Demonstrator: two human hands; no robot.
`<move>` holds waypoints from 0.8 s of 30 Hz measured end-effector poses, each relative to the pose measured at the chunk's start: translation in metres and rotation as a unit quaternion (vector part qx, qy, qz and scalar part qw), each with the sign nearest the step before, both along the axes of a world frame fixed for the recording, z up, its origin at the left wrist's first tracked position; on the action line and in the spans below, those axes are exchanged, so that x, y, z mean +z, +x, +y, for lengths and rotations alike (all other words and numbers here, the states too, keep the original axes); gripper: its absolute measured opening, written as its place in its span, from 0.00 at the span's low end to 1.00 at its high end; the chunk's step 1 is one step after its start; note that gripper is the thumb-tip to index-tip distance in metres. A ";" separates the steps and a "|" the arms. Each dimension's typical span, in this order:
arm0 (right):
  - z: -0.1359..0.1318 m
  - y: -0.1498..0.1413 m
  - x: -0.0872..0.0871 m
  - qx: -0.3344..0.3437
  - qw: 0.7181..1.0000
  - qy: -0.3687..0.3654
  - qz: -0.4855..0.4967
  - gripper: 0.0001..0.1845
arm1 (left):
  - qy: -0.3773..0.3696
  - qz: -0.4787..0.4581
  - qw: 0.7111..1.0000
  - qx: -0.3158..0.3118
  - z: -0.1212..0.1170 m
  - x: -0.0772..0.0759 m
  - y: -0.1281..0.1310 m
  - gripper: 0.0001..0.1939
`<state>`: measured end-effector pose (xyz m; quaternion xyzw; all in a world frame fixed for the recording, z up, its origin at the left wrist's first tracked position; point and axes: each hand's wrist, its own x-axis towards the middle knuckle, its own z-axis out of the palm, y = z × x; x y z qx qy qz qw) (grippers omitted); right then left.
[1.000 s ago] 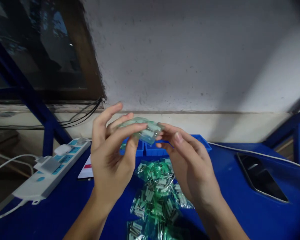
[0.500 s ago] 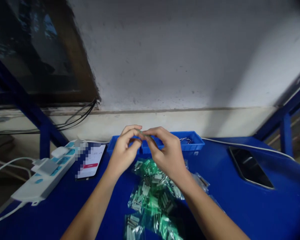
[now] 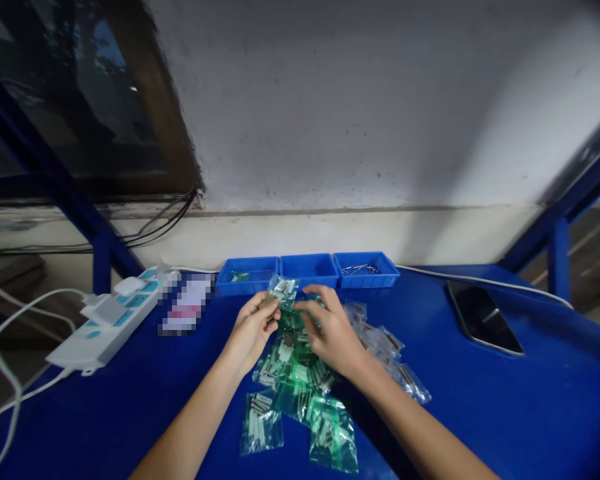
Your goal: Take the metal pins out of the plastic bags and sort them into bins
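A small clear plastic bag with pale and metallic pieces inside is pinched at its lower edge between the thumb and fingers of my left hand. Just right of it is my right hand, fingers bent and apart, with nothing seen in them. Beneath both hands spreads a pile of small plastic bags, some green-tinted, holding white strips and metal pieces like screws. A clear bag and a green-tinted bag lie at the near end of the pile.
Three blue bins stand in a row along the wall: the left bin holds a greenish bag, the right bin thin metal pieces; the middle bin is between them. A power strip and phone lie left, a dark phone right.
Both hands have come down from in front of the bins and moved apart. The bag now faces me in my left hand; my right fingers have come away from it.
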<state>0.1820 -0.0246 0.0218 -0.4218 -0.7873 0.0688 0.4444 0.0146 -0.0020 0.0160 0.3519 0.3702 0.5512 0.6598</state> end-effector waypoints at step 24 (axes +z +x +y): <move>-0.016 -0.002 -0.003 0.017 0.879 -0.315 0.358 0.15 | 0.208 0.285 0.935 -0.030 -0.009 0.003 0.001 0.08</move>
